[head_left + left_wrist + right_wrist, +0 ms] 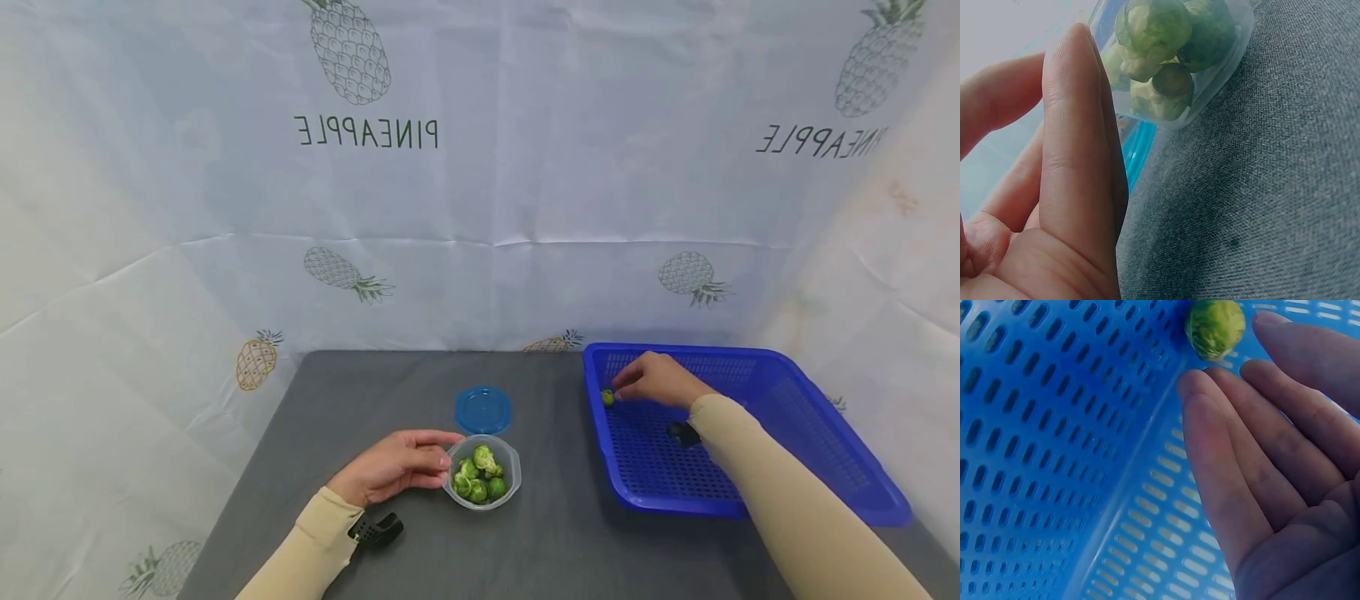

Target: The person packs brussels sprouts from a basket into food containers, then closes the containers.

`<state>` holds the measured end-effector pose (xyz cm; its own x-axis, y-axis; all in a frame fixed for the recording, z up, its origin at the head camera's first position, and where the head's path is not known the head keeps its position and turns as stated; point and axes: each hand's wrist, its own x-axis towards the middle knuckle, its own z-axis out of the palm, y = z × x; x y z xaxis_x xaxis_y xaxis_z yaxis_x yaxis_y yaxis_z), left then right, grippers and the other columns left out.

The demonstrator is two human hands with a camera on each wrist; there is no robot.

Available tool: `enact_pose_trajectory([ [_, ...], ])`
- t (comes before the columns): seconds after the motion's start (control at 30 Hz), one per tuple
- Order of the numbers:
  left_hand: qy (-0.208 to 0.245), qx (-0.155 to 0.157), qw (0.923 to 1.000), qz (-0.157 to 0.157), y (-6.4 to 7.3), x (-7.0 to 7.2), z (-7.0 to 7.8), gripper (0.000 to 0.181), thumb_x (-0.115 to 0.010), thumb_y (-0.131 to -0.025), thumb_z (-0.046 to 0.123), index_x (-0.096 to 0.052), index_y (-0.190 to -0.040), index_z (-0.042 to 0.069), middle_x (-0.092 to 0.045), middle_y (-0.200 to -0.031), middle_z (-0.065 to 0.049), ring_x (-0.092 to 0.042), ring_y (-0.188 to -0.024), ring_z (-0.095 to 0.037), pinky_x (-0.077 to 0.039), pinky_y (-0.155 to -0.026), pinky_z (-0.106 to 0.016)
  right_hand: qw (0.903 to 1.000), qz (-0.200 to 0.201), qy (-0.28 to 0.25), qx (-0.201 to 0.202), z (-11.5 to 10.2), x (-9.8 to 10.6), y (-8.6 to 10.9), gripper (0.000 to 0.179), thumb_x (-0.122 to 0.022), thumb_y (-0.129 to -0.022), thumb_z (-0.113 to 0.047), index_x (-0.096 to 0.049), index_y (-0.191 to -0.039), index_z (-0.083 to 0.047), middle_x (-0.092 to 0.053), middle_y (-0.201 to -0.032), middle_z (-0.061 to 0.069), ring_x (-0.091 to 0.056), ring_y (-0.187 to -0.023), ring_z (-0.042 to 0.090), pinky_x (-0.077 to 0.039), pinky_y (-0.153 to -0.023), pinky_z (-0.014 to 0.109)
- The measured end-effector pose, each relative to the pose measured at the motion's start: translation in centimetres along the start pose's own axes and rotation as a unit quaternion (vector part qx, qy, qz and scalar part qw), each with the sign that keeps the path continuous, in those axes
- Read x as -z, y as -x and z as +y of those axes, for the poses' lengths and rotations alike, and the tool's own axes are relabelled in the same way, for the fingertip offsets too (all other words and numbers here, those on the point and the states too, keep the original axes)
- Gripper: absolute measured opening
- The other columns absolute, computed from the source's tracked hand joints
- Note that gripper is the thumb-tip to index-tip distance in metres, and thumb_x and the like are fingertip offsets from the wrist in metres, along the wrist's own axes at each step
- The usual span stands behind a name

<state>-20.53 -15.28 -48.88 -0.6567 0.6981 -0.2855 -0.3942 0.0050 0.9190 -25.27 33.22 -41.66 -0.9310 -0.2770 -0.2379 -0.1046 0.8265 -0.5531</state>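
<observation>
My left hand [401, 467] pinches the left rim of a small clear plastic container [512, 467]. Several Brussels sprouts [477, 487] lie in it; the left wrist view shows some of these sprouts [1154, 31] close up, beyond the thumb. Inside the blue plastic basket [648, 492], my right hand [660, 382] reaches toward a single Brussels sprout [607, 397] by the left wall. In the right wrist view, a small gap parts that sprout [1215, 328] from the fingertips [1200, 406], and the hand holds nothing.
A round blue lid [483, 410] lies flat just behind the container. Grey cloth covers the table [540, 542]. Behind and at the sides hang white curtains [495, 183] with pineapple prints. The basket's raised rim stands to the right of the container.
</observation>
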Motion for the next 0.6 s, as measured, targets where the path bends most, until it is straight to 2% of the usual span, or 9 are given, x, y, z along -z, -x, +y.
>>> enact_pose_trajectory([
  [0.2, 0.0, -0.001, 1.0, 0.002, 0.0, 0.0, 0.0, 0.061, -0.066, -0.106, 0.007, -0.044, -0.163, -0.001, -0.073, -0.106, 0.001, -0.074, -0.098, -0.007, -0.066, -0.093, -0.025, 0.9999, -0.007, -0.005, -0.011, 0.3, -0.3, -0.9, 0.028, -0.08, -0.098, -0.024, -0.083, -0.122, -0.009, -0.08, -0.124, 0.015, -0.079, -0.106, 0.028, -0.066, -0.092, 0.051],
  [0.43, 0.005, 0.001, 1.0, -0.004, 0.0, 0.0, 0.1, 0.062, -0.064, -0.107, 0.006, -0.042, -0.164, -0.002, -0.074, -0.105, 0.001, -0.074, -0.097, -0.007, -0.066, -0.092, -0.025, 0.9998, -0.008, -0.013, -0.009, 0.2, -0.8, -1.3, 0.036, -0.083, -0.096, -0.027, -0.082, -0.123, -0.004, -0.08, -0.122, 0.018, -0.08, -0.106, 0.03, -0.067, -0.092, 0.051],
  [0.6, 0.0, 0.001, 1.0, 0.004, 0.0, -0.1, 0.2, 0.061, -0.066, -0.105, 0.006, -0.045, -0.163, -0.001, -0.073, -0.104, 0.001, -0.073, -0.097, -0.009, -0.066, -0.092, -0.025, 0.9999, 0.007, -0.012, -0.003, 0.0, -1.1, -1.4, 0.035, -0.086, -0.093, -0.028, -0.083, -0.119, -0.004, -0.082, -0.116, 0.017, -0.08, -0.101, 0.029, -0.067, -0.088, 0.05],
])
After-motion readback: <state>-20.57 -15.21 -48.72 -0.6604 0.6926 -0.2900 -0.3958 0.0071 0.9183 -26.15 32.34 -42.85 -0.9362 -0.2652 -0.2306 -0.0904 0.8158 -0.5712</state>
